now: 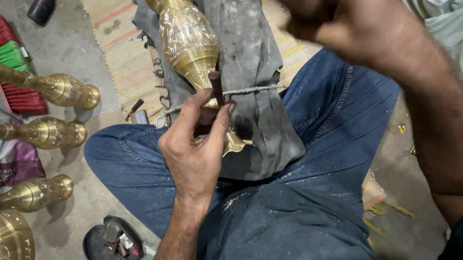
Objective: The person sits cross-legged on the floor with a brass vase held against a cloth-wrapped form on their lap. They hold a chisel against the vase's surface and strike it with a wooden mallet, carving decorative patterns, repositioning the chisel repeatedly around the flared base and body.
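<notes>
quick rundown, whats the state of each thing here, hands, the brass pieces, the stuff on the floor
left hand: fingers closed round a dark punch, its tip on the brass
right hand: raised, fist closed, blurred; what it holds cannot be told
brass vase: lying on a grey cloth across the lap
three brass stands: lying on their sides on the floor
brush: lying flat
black shoe: off, lying on the floor

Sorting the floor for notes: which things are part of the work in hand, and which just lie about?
In hand: left hand, punch, brass vase, grey cloth, raised right hand.
Lying about: three brass stems, brush, black dish, mat.
</notes>
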